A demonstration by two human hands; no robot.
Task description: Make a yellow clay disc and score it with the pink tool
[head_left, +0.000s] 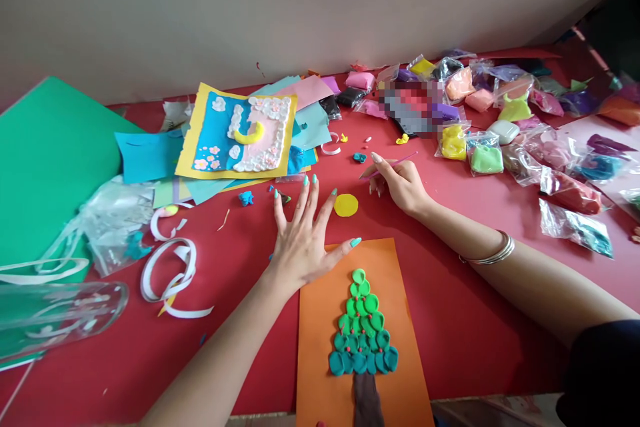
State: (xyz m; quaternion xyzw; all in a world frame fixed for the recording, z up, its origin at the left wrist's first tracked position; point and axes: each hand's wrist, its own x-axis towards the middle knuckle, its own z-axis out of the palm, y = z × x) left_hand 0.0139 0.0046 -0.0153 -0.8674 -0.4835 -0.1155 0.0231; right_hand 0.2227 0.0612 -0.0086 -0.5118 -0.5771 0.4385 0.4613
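My left hand (303, 240) is spread flat over the red table, its index fingertip at the left edge of a flat yellow clay disc (346, 205). Its thumb reaches over the top edge of an orange card (320, 340). On that card is a clay tree (361, 327) of green and teal rounds with small red dots and a brown trunk. Beyond the disc to the right, my right hand (397, 181) is closed around a thin pink stick-like tool (406, 157). A teal clay lump (359, 158) lies just beyond that hand's fingers.
A yellow-bordered card with a clay moon (250, 133) rests on coloured papers at back left. White paper strips (170, 273), a clear plastic cup (100, 307) and a green board (45, 180) are at left. Several bagged clays (487, 159) cover the right back; a blue lump (246, 198) sits nearby.
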